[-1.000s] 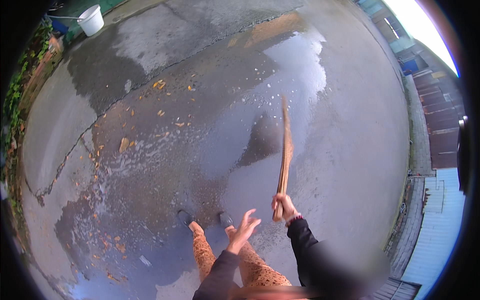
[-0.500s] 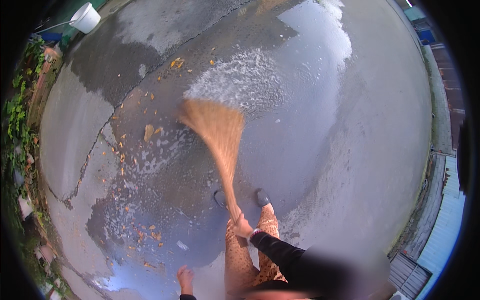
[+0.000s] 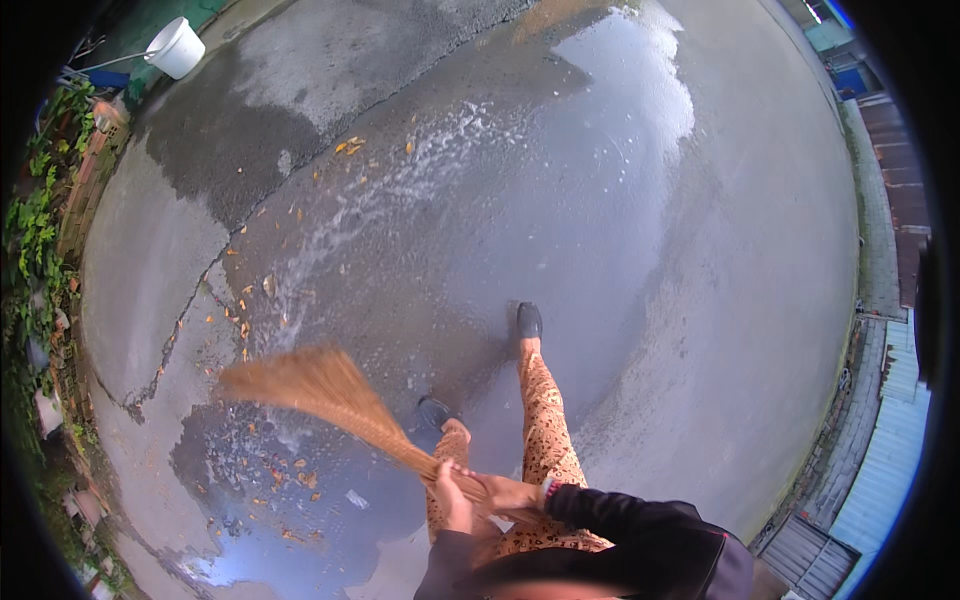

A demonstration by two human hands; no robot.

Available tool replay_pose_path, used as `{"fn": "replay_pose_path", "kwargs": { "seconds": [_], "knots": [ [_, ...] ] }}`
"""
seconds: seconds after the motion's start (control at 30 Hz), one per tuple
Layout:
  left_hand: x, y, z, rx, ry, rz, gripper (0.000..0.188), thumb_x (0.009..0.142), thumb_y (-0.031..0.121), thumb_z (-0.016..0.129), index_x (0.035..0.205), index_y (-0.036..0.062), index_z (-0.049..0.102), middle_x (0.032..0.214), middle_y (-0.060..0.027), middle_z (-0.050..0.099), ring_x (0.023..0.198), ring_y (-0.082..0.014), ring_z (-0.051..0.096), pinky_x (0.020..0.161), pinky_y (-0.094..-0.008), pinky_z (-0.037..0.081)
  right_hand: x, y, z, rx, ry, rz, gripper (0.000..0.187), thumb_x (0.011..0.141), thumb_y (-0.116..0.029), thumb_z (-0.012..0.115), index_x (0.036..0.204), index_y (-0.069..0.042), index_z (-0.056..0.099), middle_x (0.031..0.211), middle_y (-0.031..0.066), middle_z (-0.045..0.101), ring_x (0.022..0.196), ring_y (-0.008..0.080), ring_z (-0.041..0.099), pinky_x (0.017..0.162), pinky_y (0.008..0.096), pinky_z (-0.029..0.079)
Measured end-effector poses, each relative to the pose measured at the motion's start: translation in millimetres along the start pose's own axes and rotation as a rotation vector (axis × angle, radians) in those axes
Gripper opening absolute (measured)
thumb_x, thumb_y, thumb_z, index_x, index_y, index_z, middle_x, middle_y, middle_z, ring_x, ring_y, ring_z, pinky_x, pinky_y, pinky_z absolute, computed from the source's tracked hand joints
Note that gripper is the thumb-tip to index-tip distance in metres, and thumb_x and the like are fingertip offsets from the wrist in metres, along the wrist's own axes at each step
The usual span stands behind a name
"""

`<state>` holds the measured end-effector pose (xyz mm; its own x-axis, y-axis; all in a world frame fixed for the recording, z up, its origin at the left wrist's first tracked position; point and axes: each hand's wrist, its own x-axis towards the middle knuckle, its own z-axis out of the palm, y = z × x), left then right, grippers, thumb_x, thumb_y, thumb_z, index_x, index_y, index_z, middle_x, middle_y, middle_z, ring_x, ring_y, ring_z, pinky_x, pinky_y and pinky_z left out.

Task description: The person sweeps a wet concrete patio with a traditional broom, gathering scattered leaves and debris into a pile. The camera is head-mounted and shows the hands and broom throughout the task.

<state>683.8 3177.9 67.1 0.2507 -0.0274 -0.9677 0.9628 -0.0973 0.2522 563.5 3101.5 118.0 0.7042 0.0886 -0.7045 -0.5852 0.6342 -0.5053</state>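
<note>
A straw broom (image 3: 340,395) slants out to the left from my body, its fanned bristles low over the wet concrete. My left hand (image 3: 453,498) is closed round the upper part of the broom. Just to the right, my right hand (image 3: 505,492) grips the handle end, a band at its wrist. Past the bristles, a streak of splashed water (image 3: 350,220) runs across the puddle. Yellow and brown fallen leaves (image 3: 290,480) lie scattered on the wet ground near the broom. The bristle tips are blurred, and I cannot tell whether they touch the ground.
A white bucket (image 3: 177,48) stands at the far left. Green plants (image 3: 38,220) and a low brick edge (image 3: 88,190) line the left side. A shallow puddle (image 3: 570,200) spreads ahead of my dark shoes (image 3: 529,320). Metal sheeting (image 3: 885,430) borders the right.
The broom has swung from straight ahead round to the left and nearer. My left hand has come up from hanging free and taken hold of it. My right foot has stepped forward.
</note>
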Motion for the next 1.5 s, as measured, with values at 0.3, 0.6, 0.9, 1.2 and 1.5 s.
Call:
{"fn": "replay_pose_path", "kwargs": {
  "seconds": [0.3, 0.6, 0.9, 1.2, 1.5],
  "knots": [
    [-63.6, -117.1, 332.8, 0.695, -0.75, 0.026, 0.055, 0.078, 0.0, 0.058, 0.123, 0.003, 0.027, 0.069, -0.0078, 0.052, 0.046, -0.0145, 0.053, 0.038, -0.0284, 0.046, -158.9, -67.7, -164.3, 0.53, 0.682, -0.138, 0.06, 0.077, 0.0, 0.062, 0.129, 0.002, 0.033, 0.075, 0.0088, 0.058, 0.054, 0.018, 0.061, 0.049, 0.0297, 0.051],
    [46.5, -250.6, 738.6, 0.929, -0.951, 0.022, 0.027, 0.07, 0.007, 0.067, 0.09, -0.001, 0.051, 0.056, -0.0097, 0.058, 0.043, -0.0187, 0.057, 0.037, -0.0335, 0.047, -152.9, -158.6, -553.7, 0.691, 1.046, -0.417, 0.028, 0.078, 0.001, 0.052, 0.105, 0.003, 0.047, 0.06, 0.0092, 0.055, 0.039, 0.0177, 0.053, 0.035, 0.032, 0.047],
    [113.3, -132.9, 587.4, 0.49, -0.336, -0.031, 0.03, 0.081, 0.013, 0.065, 0.101, 0.0087, 0.043, 0.076, -0.0043, 0.049, 0.053, -0.0143, 0.051, 0.047, -0.0286, 0.046, -46.0, -148.5, -491.8, -0.619, 0.836, -0.171, 0.064, 0.076, -0.015, 0.066, 0.119, 0.018, 0.032, 0.084, 0.0234, 0.063, 0.066, 0.0314, 0.067, 0.062, 0.0386, 0.055],
    [-4.7, -147.5, 533.9, 0.278, -0.233, 0.187, 0.06, 0.081, 0.001, 0.056, 0.128, 0.006, 0.02, 0.072, -0.0089, 0.048, 0.053, -0.0171, 0.053, 0.046, -0.0312, 0.05, -174.4, -167.4, -450.2, 0.108, 0.332, 0.075, 0.048, 0.076, -0.001, 0.064, 0.117, 0.002, 0.041, 0.071, 0.0062, 0.054, 0.049, 0.0139, 0.056, 0.042, 0.0279, 0.047],
    [34.0, -248.7, 649.6, 0.775, -0.784, -0.114, 0.035, 0.076, 0.008, 0.062, 0.105, -0.0013, 0.045, 0.065, -0.0068, 0.054, 0.046, -0.0162, 0.054, 0.039, -0.0311, 0.047, -186.3, -150.7, -501.9, 0.652, 0.811, -0.048, 0.038, 0.076, 0.002, 0.056, 0.11, 0.003, 0.039, 0.061, 0.0074, 0.053, 0.043, 0.0178, 0.055, 0.038, 0.0325, 0.05]
  ]
}}
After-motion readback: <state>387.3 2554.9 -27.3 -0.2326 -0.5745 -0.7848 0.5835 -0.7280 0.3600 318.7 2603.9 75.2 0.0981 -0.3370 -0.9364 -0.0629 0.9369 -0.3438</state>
